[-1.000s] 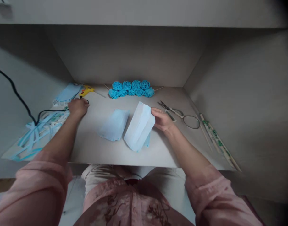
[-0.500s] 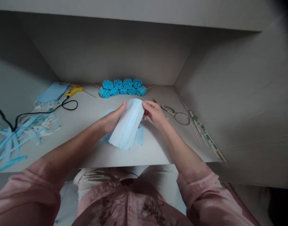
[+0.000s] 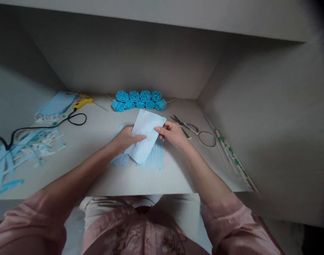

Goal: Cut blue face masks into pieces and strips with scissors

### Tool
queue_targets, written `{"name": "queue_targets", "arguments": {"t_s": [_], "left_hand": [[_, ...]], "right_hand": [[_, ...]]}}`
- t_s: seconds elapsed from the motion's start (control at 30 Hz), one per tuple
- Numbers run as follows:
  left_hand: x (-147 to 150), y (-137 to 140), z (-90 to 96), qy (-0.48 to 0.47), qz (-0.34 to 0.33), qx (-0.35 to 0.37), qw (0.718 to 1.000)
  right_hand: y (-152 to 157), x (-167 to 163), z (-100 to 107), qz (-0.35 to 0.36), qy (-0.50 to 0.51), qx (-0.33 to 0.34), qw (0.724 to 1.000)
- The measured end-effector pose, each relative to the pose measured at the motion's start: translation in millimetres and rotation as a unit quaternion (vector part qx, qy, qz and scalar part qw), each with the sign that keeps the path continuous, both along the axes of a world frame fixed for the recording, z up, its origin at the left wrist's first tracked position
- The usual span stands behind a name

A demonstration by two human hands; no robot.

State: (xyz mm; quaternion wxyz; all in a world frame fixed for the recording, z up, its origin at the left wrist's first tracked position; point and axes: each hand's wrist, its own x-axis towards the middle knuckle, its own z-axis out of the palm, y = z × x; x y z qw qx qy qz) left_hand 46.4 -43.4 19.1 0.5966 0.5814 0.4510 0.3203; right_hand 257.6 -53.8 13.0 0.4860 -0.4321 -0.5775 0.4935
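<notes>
A pale blue and white face mask sheet [image 3: 145, 124], without visible ear loops, is held tilted above the table between my hands. My left hand [image 3: 126, 140] grips its left side, thumb on the face of the sheet and fingers hidden behind. On the upper right edge, my right hand [image 3: 172, 132] pinches it between thumb and fingers. More light blue mask sheets [image 3: 156, 157] lie on the table under it, partly covered. Just right of my right hand are scissors [image 3: 192, 128] with their blades pointing to the back left.
Blue crepe-like roses [image 3: 145, 96] are stacked at the back. A yellow glue gun [image 3: 83, 101] with a black cord sits beside piled masks [image 3: 54, 103] at left, behind cut blue strips [image 3: 18, 156]. Thin sticks with green marks [image 3: 233, 156] lie along the right wall.
The mask sheet has been turned and lowered a little. My left thumb has come over onto its face, and more of the sheets below now show.
</notes>
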Motion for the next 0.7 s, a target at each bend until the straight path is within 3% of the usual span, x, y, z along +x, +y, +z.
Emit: {"name": "queue_targets", "arguments": {"t_s": [0.13, 0.3, 0.47, 0.6, 0.7], "left_hand": [[-4.4, -2.6, 0.7, -0.027, 0.009, -0.012, 1.000], [-9.8, -3.8, 5.2, -0.023, -0.017, -0.038, 0.999], [-7.8, -6.1, 4.7, -0.002, -0.071, -0.015, 0.997], [-5.1, -8.9, 2.0, 0.026, -0.052, 0.011, 0.998], [-6.2, -9.8, 2.5, 0.065, -0.021, 0.005, 0.998]], "right_hand": [[1.3, -2.8, -6.2, -0.040, -0.040, 0.030, 0.998], [1.1, -7.4, -5.9, -0.087, 0.005, 0.010, 0.996], [-1.9, -13.6, -5.6, -0.053, 0.019, 0.000, 0.998], [-3.0, -16.2, -6.8, -0.015, 0.006, 0.004, 1.000], [3.1, -3.0, -3.6, -0.030, -0.037, 0.031, 0.998]]}}
